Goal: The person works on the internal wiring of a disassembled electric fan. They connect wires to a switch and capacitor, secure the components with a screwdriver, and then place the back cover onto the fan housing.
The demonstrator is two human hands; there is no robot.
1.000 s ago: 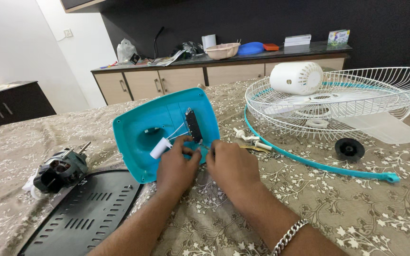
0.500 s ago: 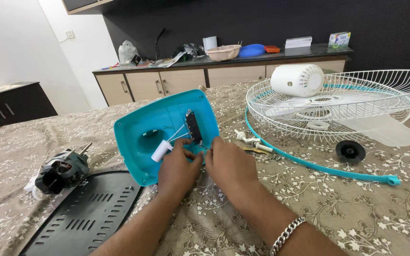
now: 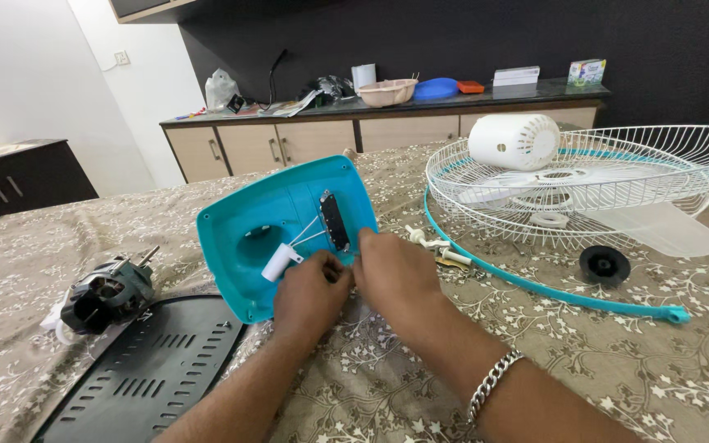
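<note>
A teal plastic fan base shell leans tilted on the patterned tablecloth, its hollow inside facing me. Inside it are a white cylinder part with thin white wires and a black switch strip. My left hand and my right hand meet at the shell's lower right edge, fingertips pinched together on something small that the fingers hide. A metal bracelet sits on my right wrist.
A fan motor lies at the left above a black vented panel. A white wire fan guard with a white motor cover, a teal rim ring, a black round cap and small white screws lie at the right. A cluttered sideboard stands behind.
Both hands stay at the shell's lower edge with only small finger movements. The shell and the other parts have not moved.
</note>
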